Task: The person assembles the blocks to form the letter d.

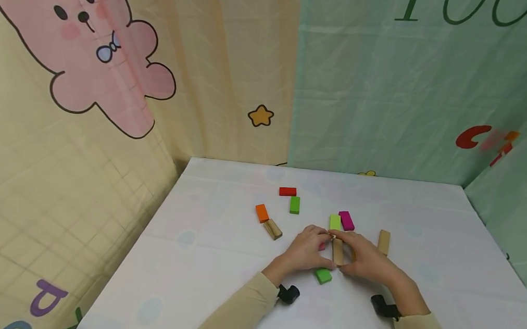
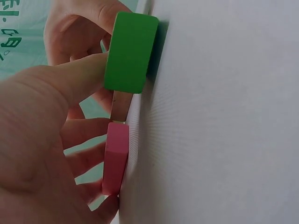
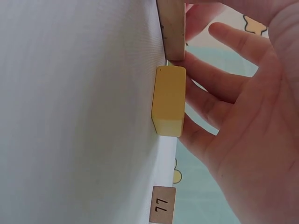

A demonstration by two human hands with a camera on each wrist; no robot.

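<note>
In the head view a plain wooden block (image 1: 338, 252) lies on the table between the two hands. My left hand (image 1: 305, 249) holds it from the left, thumb at the near end and forefinger at the far end. From the other side my right hand (image 1: 368, 256) grips the same block's ends with thumb and forefinger. A pink block (image 2: 116, 158) stands beside the left fingers, mostly hidden from the head. The green block (image 2: 131, 52) is in front of the left thumb. Close to the right fingers is a yellow block (image 3: 169, 100).
Beyond the hands lie a lime block (image 1: 335, 222) and a magenta block (image 1: 347, 220). Farther left are red (image 1: 288, 191), green (image 1: 295, 205) and orange (image 1: 262, 213) blocks and a wooden one (image 1: 273, 229). Another wooden block (image 1: 383, 242) lies right. Patterned cloth (image 1: 238, 78) hangs behind the white table (image 1: 187, 283).
</note>
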